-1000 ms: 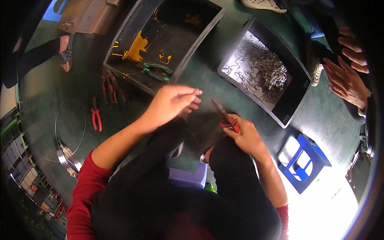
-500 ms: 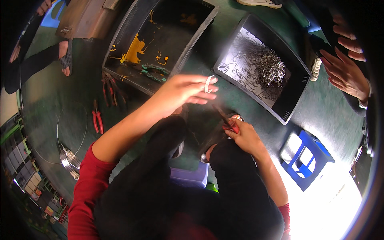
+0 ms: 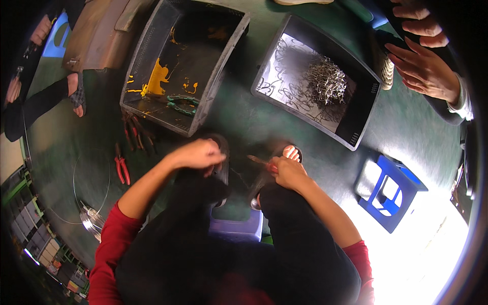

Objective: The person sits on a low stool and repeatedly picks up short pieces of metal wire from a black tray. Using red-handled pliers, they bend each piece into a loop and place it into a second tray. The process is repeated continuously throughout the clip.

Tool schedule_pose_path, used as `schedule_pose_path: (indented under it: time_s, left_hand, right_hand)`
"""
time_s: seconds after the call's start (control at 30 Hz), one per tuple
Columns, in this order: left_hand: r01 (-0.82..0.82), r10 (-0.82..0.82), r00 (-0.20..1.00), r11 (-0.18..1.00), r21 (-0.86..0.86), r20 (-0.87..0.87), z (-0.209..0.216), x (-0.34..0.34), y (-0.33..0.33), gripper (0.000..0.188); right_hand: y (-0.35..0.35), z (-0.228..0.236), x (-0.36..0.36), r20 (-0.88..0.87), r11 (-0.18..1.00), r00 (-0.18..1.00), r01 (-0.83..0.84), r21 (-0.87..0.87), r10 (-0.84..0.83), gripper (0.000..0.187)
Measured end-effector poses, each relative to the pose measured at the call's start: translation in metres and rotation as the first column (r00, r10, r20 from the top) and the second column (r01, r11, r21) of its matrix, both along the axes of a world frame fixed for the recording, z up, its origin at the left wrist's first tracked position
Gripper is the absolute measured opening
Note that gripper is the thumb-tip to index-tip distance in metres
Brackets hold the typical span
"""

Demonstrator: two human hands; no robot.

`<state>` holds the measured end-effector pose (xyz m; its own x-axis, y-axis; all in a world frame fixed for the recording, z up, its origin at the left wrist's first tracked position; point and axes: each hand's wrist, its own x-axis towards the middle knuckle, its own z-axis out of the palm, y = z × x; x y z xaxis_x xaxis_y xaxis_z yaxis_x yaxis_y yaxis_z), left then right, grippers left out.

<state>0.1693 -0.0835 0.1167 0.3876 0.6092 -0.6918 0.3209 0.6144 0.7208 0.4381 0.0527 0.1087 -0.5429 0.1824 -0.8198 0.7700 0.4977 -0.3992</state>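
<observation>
My right hand [image 3: 291, 174] is closed around the red handles of a pair of pliers [image 3: 260, 160]. Their dark jaws point left, toward my other hand. My left hand [image 3: 199, 154] hovers above my left foot with its fingers curled in; whatever they pinch, if anything, is hidden. A gap separates the jaws from the left hand. Beyond my right hand stands a dark bin [image 3: 305, 118] holding a tangled heap of small bent wire pieces [image 3: 326, 81] on a white sheet.
A black crate [image 3: 202, 104] with yellow stains holds green-handled pliers [image 3: 183, 104]. Red-handled pliers [image 3: 122, 165] and a coil of wire [image 3: 90, 221] lie on the floor at left. A blue stool [image 3: 389, 195] stands at right, near a co-worker's hands [image 3: 427, 68]. Another person's foot [image 3: 76, 94] is at left.
My left hand has come down and left toward me, its outstretched fingers now curled. In my right hand the pliers have swung to point more leftward. Both bins sit farther left in view.
</observation>
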Motion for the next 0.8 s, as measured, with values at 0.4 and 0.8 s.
schedule_pose_path:
  time_s: [0.4, 0.8]
  left_hand:
    - [-0.398, 0.401, 0.916, 0.902, -0.167, -0.013, -0.050, 0.004, -0.066, 0.032]
    - [-0.565, 0.564, 0.821, 0.778, -0.275, -0.089, -0.039, -0.008, -0.073, 0.038]
  right_hand:
    - [0.046, -0.038, 0.003, 0.255, 0.557, 0.767, 0.614, -0.559, -0.589, 0.020]
    - [0.053, -0.029, 0.007, 0.197, 0.650, 0.827, 0.541, -0.533, -0.527, 0.022]
